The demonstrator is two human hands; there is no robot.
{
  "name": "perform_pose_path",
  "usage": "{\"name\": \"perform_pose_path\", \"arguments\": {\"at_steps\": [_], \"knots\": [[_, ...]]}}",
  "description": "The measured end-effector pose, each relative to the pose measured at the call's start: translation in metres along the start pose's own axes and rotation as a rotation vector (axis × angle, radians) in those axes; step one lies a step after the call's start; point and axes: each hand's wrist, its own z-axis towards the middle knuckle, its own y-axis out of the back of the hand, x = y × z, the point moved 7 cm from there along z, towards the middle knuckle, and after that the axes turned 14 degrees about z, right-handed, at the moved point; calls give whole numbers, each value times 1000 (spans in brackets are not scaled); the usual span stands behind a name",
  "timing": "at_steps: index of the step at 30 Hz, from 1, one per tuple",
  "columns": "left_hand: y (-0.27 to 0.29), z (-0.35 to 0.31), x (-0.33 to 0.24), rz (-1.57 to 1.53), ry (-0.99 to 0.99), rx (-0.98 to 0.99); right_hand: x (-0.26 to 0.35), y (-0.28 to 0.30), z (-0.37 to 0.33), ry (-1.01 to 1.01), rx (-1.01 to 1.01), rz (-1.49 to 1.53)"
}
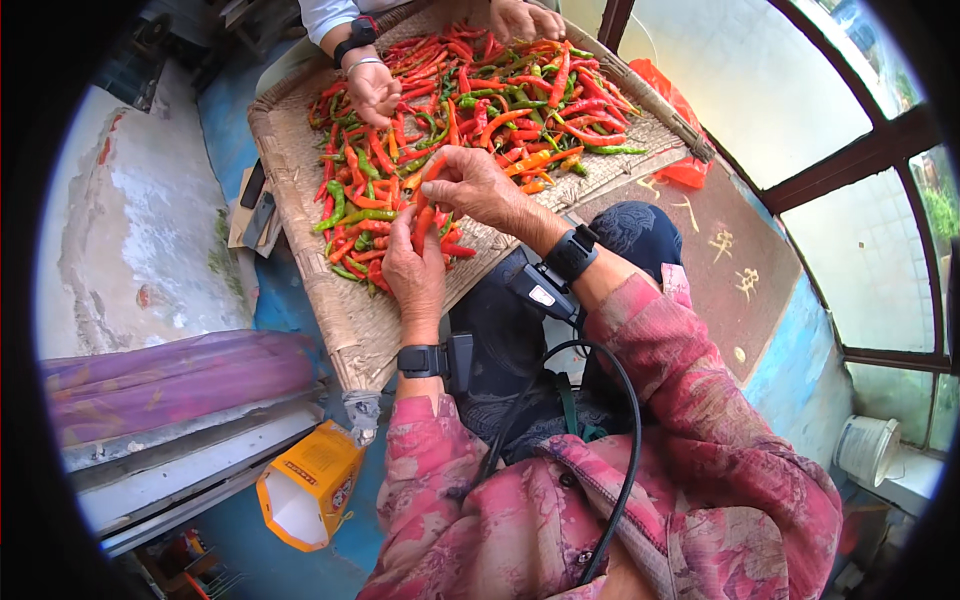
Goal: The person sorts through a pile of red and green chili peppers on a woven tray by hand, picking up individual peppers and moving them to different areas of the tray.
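Note:
Both my hands meet over the near edge of a woven tray [297,262] heaped with red and green chili peppers [500,105]. Between them is a red chili pepper [424,226]. My left hand [413,270] grips its lower part with thumb and fingers, palm side up. From the right, my right hand [478,190] closes on the upper end, thumb and forefinger pinched near its stem. The fingertips hide part of the pepper. More peppers lie right under and beside both hands.
Across the tray, another person's hand [374,92] hovers over the peppers, with a second hand [527,18] at the far edge. A yellow box [318,480] stands on the floor at lower left. A red plastic bag [672,100] hangs by the window; a white bucket [866,449] sits at right.

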Motion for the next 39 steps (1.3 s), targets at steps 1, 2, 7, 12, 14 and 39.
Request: {"name": "perform_pose_path", "arguments": {"at_steps": [1,2,7,12,14,39], "knots": [[-1,1,3,-49,27,21,2,4,-1,-4,-52,55],[-3,0,5,-98,55,41,6,8,2,57,-105,23],[-5,-2,16,-123,149,78,8,35,12,13,-359,217],[-3,-6,19,-314,271,63,1,76,20,-98,-588,811],[-2,-9,27,-434,403,48,-4,61,23,-209,-405,554],[-5,-10,30,-448,382,55,65,54,41,655,-423,-863]]}}
